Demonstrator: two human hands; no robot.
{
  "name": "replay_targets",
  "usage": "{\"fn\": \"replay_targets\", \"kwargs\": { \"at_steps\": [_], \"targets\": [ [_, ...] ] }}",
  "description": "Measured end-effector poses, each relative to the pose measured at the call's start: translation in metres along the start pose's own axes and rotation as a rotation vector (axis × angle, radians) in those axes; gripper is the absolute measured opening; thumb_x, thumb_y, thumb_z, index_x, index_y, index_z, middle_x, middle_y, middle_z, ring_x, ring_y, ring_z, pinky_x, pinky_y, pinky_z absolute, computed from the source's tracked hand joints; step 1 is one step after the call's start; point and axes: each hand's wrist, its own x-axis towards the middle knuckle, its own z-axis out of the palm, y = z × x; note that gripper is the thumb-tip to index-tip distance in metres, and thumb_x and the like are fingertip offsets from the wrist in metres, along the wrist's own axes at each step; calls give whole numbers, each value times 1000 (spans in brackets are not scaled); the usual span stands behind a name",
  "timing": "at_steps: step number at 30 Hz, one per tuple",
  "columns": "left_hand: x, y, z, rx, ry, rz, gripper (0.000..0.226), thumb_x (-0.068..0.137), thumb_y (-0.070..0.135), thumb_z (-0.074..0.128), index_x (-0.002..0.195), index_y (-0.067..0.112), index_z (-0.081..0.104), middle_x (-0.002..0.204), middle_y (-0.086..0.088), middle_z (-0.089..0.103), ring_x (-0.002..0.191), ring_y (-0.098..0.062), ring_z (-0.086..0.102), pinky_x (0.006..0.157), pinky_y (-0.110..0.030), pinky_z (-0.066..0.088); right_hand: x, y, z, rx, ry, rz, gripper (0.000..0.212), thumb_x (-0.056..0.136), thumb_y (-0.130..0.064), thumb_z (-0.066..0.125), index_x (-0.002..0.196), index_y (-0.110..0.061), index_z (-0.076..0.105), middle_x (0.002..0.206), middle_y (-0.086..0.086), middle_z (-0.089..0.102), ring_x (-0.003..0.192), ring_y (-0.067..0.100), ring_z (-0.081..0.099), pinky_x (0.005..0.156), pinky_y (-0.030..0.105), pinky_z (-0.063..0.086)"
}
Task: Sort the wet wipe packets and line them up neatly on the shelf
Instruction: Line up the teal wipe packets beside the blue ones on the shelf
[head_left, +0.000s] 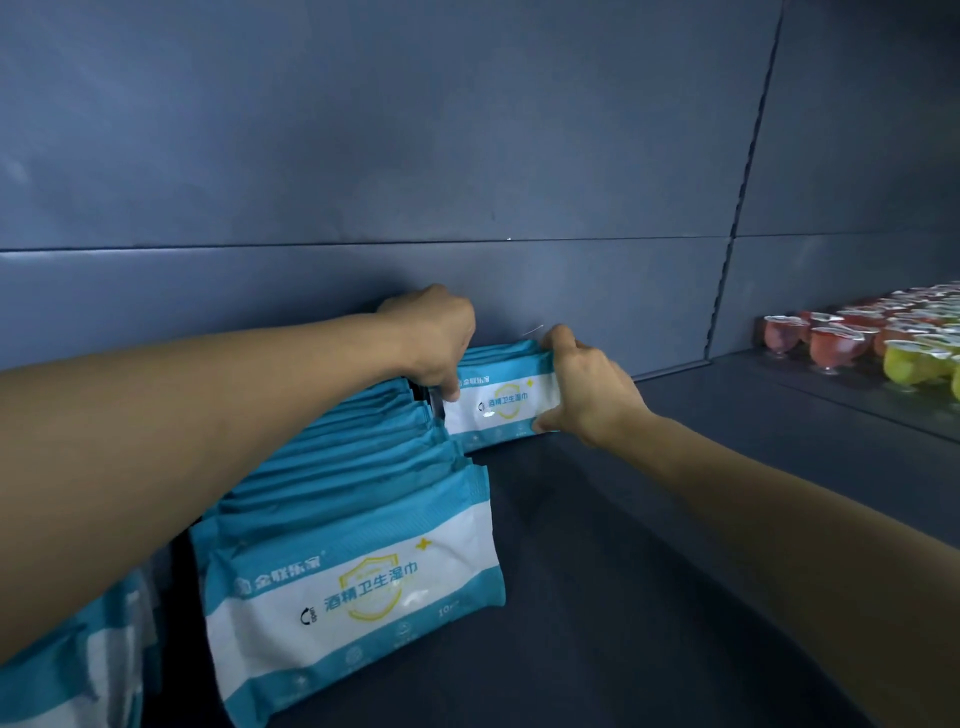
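A row of several teal-and-white wet wipe packets (353, 587) stands upright on the dark grey shelf (649, 545), running from the front toward the back wall. At the back, a small stack of the same packets (498, 402) faces me, offset to the right of the row. My left hand (436, 338) reaches over the row and pinches the stack's upper left corner. My right hand (582, 384) grips the stack's right end, thumb below and fingers over the top. More packets (78, 670) show at the lower left, partly hidden by my left arm.
The shelf's grey back wall (467, 182) rises right behind the stack. To the right, past a divider (727, 291), a neighbouring shelf holds several red and yellow jelly cups (883, 338). Bare shelf surface lies to the right of the packet row.
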Motion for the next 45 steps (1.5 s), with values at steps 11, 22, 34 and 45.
{"fn": "replay_targets", "kwargs": {
  "at_steps": [11, 22, 34, 45],
  "targets": [
    [4, 2, 2, 45, 17, 2, 34, 67, 25, 84, 62, 17, 51, 80, -2, 61, 79, -24, 59, 64, -30, 47, 6, -2, 6, 77, 54, -13, 71, 65, -16, 82, 116, -8, 34, 109, 14, 56, 94, 36, 57, 75, 39, 47],
    [-16, 8, -6, 73, 32, -44, 29, 72, 34, 80, 84, 16, 60, 94, 0, 62, 90, -25, 60, 63, -31, 45, -12, 4, -7, 134, -12, 19, 78, 75, -13, 76, 137, -12, 28, 129, 13, 44, 112, 33, 52, 97, 43, 45],
    [-113, 95, -44, -30, 186, 8, 21, 89, 30, 57, 106, 18, 58, 114, -2, 61, 107, -29, 55, 74, -32, 40, -140, 14, -103, 82, 86, -62, 40, 90, -20, 59, 126, -10, 47, 125, 9, 51, 112, 27, 52, 92, 44, 47],
    [-291, 236, -3, -325, 150, 232, 13, 88, 36, 56, 98, 28, 52, 104, 3, 64, 101, -24, 57, 73, -34, 41, -360, 51, -98, 216, 70, 76, 31, 88, -16, 60, 117, -6, 53, 111, 12, 58, 99, 30, 56, 82, 44, 48]
  ]
}}
